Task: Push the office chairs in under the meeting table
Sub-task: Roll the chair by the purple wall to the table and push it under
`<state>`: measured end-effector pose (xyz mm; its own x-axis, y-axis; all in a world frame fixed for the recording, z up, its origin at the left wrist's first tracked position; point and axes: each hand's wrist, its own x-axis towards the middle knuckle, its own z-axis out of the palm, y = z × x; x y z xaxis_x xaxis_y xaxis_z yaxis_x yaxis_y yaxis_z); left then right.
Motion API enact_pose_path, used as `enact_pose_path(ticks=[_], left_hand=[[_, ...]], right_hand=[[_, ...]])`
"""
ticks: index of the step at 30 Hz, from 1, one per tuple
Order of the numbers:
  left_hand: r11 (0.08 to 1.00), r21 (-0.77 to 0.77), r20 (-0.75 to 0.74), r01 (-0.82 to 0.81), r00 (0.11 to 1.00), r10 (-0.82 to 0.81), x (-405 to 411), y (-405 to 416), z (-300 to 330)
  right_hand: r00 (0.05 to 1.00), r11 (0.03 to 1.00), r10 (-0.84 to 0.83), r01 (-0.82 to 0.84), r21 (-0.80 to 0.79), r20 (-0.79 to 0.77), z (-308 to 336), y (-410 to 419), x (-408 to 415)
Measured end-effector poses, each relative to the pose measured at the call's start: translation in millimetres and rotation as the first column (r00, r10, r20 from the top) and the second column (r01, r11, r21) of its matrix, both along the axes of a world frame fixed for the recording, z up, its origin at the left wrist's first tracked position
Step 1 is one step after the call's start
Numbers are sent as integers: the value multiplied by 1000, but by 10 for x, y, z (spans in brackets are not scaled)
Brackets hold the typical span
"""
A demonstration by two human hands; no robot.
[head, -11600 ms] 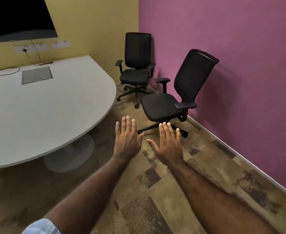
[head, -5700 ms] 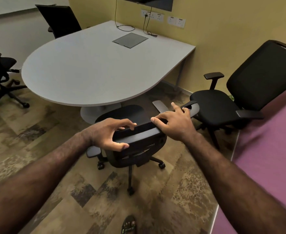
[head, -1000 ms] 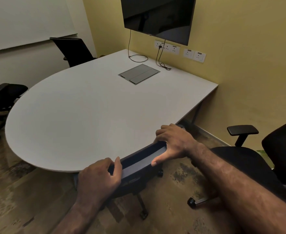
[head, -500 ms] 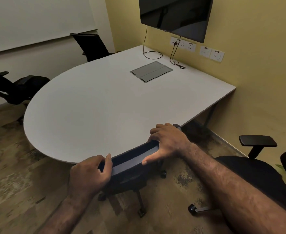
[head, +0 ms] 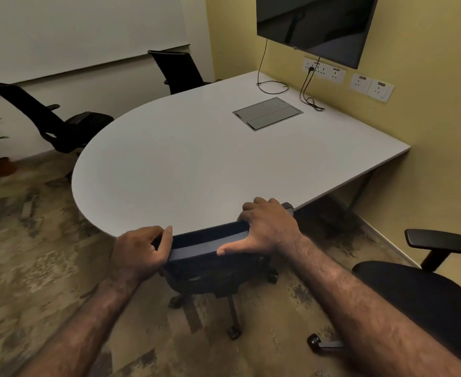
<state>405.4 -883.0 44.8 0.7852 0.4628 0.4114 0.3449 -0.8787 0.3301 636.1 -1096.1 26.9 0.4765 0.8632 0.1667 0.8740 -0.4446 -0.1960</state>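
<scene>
my left hand and right hand have fingers wrapped round the chair top, its seat tucked under the bench.

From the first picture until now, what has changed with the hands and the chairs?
At first both hands were free and two chairs stood by the purple wall. Now the left hand and the right hand grip the top of one chair's backrest, and that chair has been rolled in, its seat under the meeting table. The second chair is not yet pushed in. The table stayed in place.
</scene>
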Motion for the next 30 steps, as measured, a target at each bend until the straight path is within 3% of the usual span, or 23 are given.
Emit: enact_pose_path(ticks=[15,30], left_hand=[[996,67,49,58,997,-61,-19,-213,78],[936,-16,173,351,923,-344,574,-983,122]], right_hand=[[999,999,-38,38,0,-30,15,-152,-177],[958,948,-285,281,152,10,47,-923,-280]])
